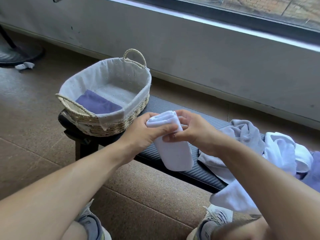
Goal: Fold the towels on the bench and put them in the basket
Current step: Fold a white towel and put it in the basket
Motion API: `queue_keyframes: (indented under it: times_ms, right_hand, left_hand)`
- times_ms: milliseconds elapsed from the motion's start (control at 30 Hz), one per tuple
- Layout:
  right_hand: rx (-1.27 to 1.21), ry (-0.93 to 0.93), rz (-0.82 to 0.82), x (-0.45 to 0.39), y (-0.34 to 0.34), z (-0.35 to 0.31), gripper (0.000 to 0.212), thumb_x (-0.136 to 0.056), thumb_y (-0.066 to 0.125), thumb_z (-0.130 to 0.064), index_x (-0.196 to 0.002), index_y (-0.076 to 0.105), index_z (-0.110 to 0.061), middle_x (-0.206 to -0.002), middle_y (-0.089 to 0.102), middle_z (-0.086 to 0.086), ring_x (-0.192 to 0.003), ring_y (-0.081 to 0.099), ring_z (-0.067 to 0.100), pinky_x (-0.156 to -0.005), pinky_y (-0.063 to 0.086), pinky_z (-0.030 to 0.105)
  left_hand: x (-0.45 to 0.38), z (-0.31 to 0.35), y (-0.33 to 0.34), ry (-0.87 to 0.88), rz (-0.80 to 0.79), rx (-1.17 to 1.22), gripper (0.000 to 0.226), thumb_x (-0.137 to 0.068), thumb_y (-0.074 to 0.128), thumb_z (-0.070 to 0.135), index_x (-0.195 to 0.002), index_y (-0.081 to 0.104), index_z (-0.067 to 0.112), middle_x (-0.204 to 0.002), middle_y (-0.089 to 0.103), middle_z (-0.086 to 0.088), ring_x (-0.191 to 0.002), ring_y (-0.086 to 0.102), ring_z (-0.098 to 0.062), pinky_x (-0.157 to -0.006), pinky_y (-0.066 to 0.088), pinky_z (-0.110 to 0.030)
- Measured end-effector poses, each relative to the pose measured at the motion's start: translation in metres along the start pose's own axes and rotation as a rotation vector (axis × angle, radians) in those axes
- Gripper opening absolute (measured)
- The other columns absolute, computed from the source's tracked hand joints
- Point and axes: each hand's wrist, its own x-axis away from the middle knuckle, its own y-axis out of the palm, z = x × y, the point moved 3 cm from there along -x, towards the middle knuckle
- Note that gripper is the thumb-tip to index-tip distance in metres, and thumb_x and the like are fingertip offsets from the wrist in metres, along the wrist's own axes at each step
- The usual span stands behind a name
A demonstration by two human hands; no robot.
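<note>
Both hands, left hand (pixel 145 130) and right hand (pixel 192 130), grip the folded white towel (pixel 173 149) just right of the basket (pixel 138 108), tidying it for dropping in

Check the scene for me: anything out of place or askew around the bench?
One thing: a small crumpled white cloth lies on the floor far left, away from the bench. Also, the basket overhangs the bench's end.
</note>
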Motion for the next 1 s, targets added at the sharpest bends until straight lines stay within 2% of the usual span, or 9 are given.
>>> queue_keyframes:
  times_ms: [133, 233, 333, 500, 600, 700, 800, 867, 1000]
  right_hand:
    - [0.038, 0.008, -0.085, 0.003, 0.004, -0.003, 0.063, -0.066, 0.094, -0.035, -0.121, 0.064, -0.023, -0.117, 0.072, 0.008, -0.110, 0.069, 0.028, -0.101, 0.052, 0.054]
    - [0.118, 0.051, -0.203, 0.012, 0.006, -0.011, 0.039, -0.084, 0.082, -0.029, -0.114, 0.067, -0.010, -0.099, 0.075, 0.003, -0.090, 0.071, 0.019, -0.078, 0.055, 0.034]
    - [0.291, -0.014, -0.087, 0.012, 0.005, -0.020, 0.021, -0.083, 0.082, -0.032, -0.097, 0.074, -0.019, -0.080, 0.073, -0.002, -0.071, 0.066, 0.010, -0.064, 0.047, 0.027]
    - [0.316, -0.117, -0.110, 0.010, 0.010, -0.028, 0.018, -0.095, 0.070, -0.033, -0.108, 0.071, -0.021, -0.083, 0.072, -0.001, -0.073, 0.064, 0.009, -0.068, 0.048, 0.032]
    - [0.301, -0.212, -0.088, 0.010, 0.008, -0.036, 0.023, -0.100, 0.058, -0.029, -0.121, 0.067, -0.027, -0.091, 0.070, -0.012, -0.079, 0.062, 0.004, -0.072, 0.047, 0.028]
    - [0.289, -0.285, 0.038, 0.002, 0.005, -0.050, 0.027, -0.102, 0.058, -0.021, -0.124, 0.067, -0.034, -0.094, 0.071, -0.014, -0.081, 0.061, 0.003, -0.075, 0.048, 0.030]
    - [0.333, -0.336, 0.204, -0.018, 0.005, -0.072, 0.030, -0.101, 0.059, -0.020, -0.121, 0.068, -0.040, -0.091, 0.071, -0.020, -0.079, 0.061, -0.002, -0.075, 0.048, 0.025]
    - [0.364, -0.352, 0.237, -0.039, 0.011, -0.092, 0.028, -0.100, 0.059, -0.022, -0.119, 0.069, -0.040, -0.095, 0.074, -0.015, -0.083, 0.066, 0.002, -0.079, 0.052, 0.027]
    - [0.559, -0.334, 0.237, -0.103, 0.032, -0.122, 0.026, -0.098, 0.057, -0.025, -0.122, 0.068, -0.022, -0.102, 0.074, 0.001, -0.094, 0.068, 0.021, -0.083, 0.053, 0.034]
  left_hand:
    - [0.000, 0.002, -0.007, 0.036, 0.036, -0.105, 0.065, -0.060, 0.090, 0.059, -0.101, 0.069, 0.013, -0.096, 0.076, -0.007, -0.088, 0.073, -0.018, -0.076, 0.056, -0.037]
    - [-0.001, -0.001, -0.011, 0.039, 0.091, -0.090, 0.060, -0.062, 0.081, 0.064, -0.096, 0.067, 0.016, -0.095, 0.075, -0.010, -0.088, 0.071, -0.024, -0.081, 0.055, -0.043]
    - [-0.003, -0.003, -0.013, -0.024, 0.198, -0.016, 0.053, -0.064, 0.078, 0.064, -0.085, 0.065, 0.017, -0.082, 0.074, -0.003, -0.077, 0.067, -0.017, -0.073, 0.053, -0.036]
    - [-0.003, 0.010, -0.020, -0.060, 0.351, 0.035, 0.068, -0.061, 0.075, 0.074, -0.085, 0.064, 0.012, -0.077, 0.070, -0.012, -0.071, 0.063, -0.019, -0.071, 0.053, -0.041]
    - [0.000, 0.024, -0.027, 0.060, 0.437, -0.041, 0.069, -0.068, 0.072, 0.075, -0.082, 0.065, 0.007, -0.074, 0.067, 0.004, -0.070, 0.061, -0.012, -0.068, 0.048, -0.032]
    - [0.004, 0.051, -0.041, 0.359, 0.609, -0.187, 0.027, -0.093, 0.069, 0.046, -0.099, 0.066, 0.020, -0.089, 0.068, 0.013, -0.083, 0.067, -0.002, -0.073, 0.050, -0.017]
    - [0.009, 0.077, -0.076, 0.584, 0.779, -0.418, 0.017, -0.096, 0.060, 0.022, -0.112, 0.063, 0.018, -0.104, 0.068, 0.009, -0.099, 0.065, -0.006, -0.082, 0.054, -0.022]
    - [0.006, 0.084, -0.105, 0.540, 0.871, -0.652, 0.026, -0.091, 0.057, 0.018, -0.116, 0.062, 0.020, -0.115, 0.067, 0.005, -0.111, 0.061, -0.018, -0.092, 0.049, -0.034]
    - [0.000, 0.072, -0.145, 0.210, 0.878, -0.902, 0.039, -0.087, 0.056, 0.014, -0.126, 0.058, 0.021, -0.132, 0.060, -0.005, -0.134, 0.045, -0.029, -0.112, 0.035, -0.046]
